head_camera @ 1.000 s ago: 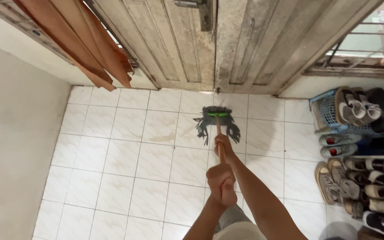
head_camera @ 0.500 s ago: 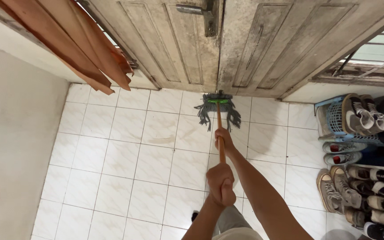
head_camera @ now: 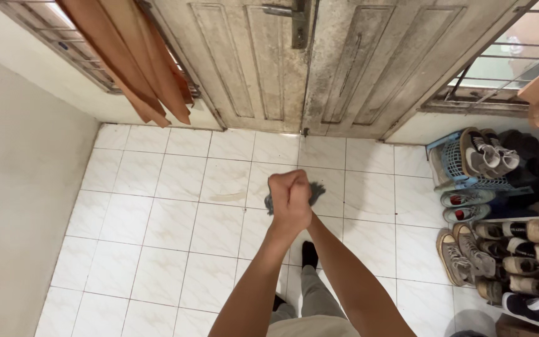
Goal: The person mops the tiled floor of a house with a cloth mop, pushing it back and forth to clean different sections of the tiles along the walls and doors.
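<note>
Both of my hands are closed in fists, pressed together over the middle of the white tiled floor (head_camera: 176,218). My left hand (head_camera: 280,190) and my right hand (head_camera: 301,193) grip the mop handle, which is hidden behind them as it points away from the camera. Only a few grey strands of the mop head (head_camera: 317,190) stick out from under my fists. My legs and a dark sock (head_camera: 309,254) stand on the tiles below.
A weathered double wooden door (head_camera: 294,62) closes the far side. An orange curtain (head_camera: 129,56) hangs at a barred window on the left. A blue basket (head_camera: 453,165) with shoes and a shoe rack (head_camera: 519,249) line the right wall. A plain wall (head_camera: 14,187) runs along the left.
The mop head has been pulled back from the door's foot towards me. My hands have come together and risen, and now cover the handle and most of the mop head.
</note>
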